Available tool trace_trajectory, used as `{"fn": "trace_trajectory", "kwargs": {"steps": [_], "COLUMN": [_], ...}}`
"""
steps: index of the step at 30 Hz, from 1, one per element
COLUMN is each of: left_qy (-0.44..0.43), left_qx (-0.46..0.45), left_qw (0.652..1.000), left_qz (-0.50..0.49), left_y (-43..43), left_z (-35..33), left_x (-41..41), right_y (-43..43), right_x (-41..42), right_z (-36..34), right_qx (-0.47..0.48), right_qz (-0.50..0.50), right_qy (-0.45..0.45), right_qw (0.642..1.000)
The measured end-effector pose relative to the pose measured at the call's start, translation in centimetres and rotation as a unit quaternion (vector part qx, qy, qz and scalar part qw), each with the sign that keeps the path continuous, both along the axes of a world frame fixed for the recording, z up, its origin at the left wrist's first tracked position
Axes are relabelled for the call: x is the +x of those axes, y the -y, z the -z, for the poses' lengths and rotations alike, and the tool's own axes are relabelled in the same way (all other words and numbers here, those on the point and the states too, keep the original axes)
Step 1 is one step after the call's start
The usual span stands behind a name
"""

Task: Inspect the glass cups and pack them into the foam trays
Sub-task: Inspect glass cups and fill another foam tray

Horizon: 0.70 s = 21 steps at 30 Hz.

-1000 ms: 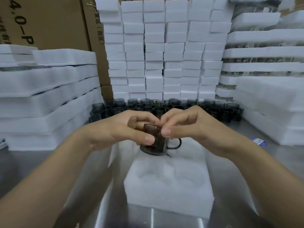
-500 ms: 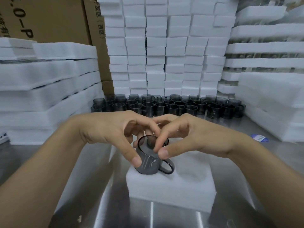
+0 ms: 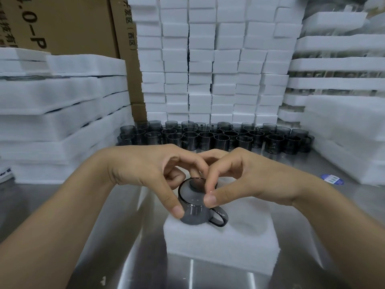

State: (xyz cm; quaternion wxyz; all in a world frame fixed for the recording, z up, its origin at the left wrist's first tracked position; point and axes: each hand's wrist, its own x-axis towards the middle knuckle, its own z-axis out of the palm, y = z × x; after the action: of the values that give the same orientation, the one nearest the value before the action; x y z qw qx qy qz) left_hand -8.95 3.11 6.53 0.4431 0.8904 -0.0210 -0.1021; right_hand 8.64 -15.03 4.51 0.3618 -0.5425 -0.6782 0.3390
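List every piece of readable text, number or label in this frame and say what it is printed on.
".0-P": large dark print, cut off at the frame edge, on the left cardboard box.
"(西区)": small vertical print on the second cardboard box; the characters above it are too blurred to read.
Blue round sticker on the metal table: too small to read.
Held glass cup: no text visible.

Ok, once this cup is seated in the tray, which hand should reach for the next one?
Probably the left hand: only its thumb touches the held cup, while the right hand pinches the rim. The waiting cups lie straight ahead of both.
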Motion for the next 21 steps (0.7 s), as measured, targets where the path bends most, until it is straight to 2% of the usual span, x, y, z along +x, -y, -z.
{"fn": "trace_trajectory", "kwargs": {"steps": [4,9,21], "left_qy": [0.009,0.039,0.025], "left_qx": [0.024,0.007,0.009], "left_qw": [1.0,0.999,0.999], "left_qz": [0.007,-0.017,-0.018], "left_y": [-0.3,-0.9,-1.9], "left_z": [0.0,-0.3,0.4], "left_x": [0.0,-0.2,-0.2], "right_y": [0.0,0.0,-0.5], "right_x": [0.1,0.1,0.0], "right_z": [0.0,-0.1,0.4], "right_qx": [-0.011,-0.026,-0.039], "right_qz": [-0.027,-0.02,-0.002], "right_qy": [0.013,0.012,0.028], "right_qw": [0.999,0.999,0.999]}}
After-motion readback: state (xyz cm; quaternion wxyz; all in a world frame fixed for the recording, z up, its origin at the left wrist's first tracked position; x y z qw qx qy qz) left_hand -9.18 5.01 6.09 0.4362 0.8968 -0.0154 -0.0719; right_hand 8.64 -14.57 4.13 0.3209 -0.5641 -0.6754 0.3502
